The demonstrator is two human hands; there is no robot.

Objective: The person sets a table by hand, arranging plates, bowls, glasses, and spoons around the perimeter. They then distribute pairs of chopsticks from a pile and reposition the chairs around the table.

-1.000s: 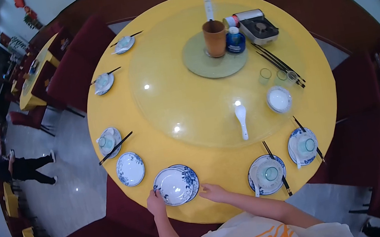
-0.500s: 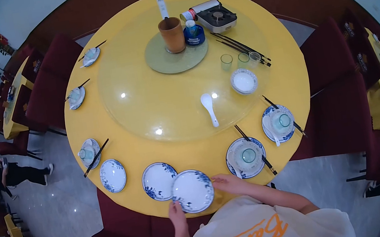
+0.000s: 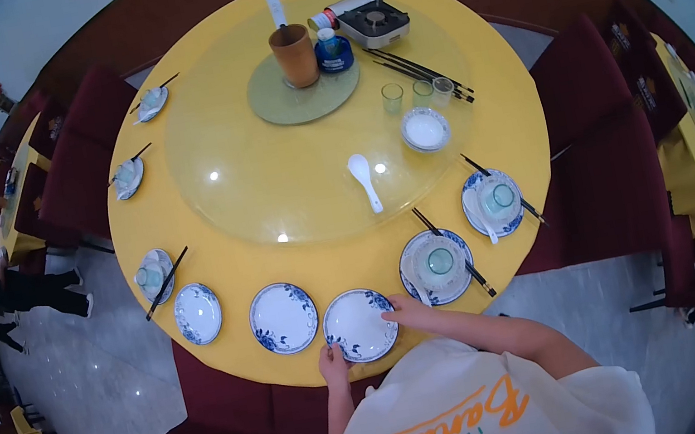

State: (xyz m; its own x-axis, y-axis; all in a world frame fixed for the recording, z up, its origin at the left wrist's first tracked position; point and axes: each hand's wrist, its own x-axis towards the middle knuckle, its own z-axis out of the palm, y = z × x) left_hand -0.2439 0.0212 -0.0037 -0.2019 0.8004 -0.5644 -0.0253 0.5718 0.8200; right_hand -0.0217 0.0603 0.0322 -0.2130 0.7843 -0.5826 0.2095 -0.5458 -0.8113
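Note:
A white plate with a blue floral rim [image 3: 360, 325] is at the table's near edge, between my two hands. My left hand [image 3: 334, 366] grips its lower left rim, fingers closed on the edge. At the upper right rim, my right hand [image 3: 405, 311] holds the same plate with its fingertips. A matching plate [image 3: 283, 318] lies just to the left, apart from the held one, and another plate [image 3: 198, 314] lies farther left. To the right stands a place setting with a green-tinted glass [image 3: 440, 261] and black chopsticks [image 3: 454, 251].
The round table has a yellow cloth [image 3: 233, 356] and a glass turntable. On it are a white spoon [image 3: 365, 184], stacked bowls [image 3: 425, 129], several glasses, a brown pot [image 3: 294, 56] and a portable stove [image 3: 374, 19]. Dark red chairs [image 3: 602, 202] surround it. A person [image 3: 29, 290] walks at left.
Both hands have moved the held plate to the right, so it no longer overlaps the plate on its left. The view has shifted slightly. The person at left has changed position.

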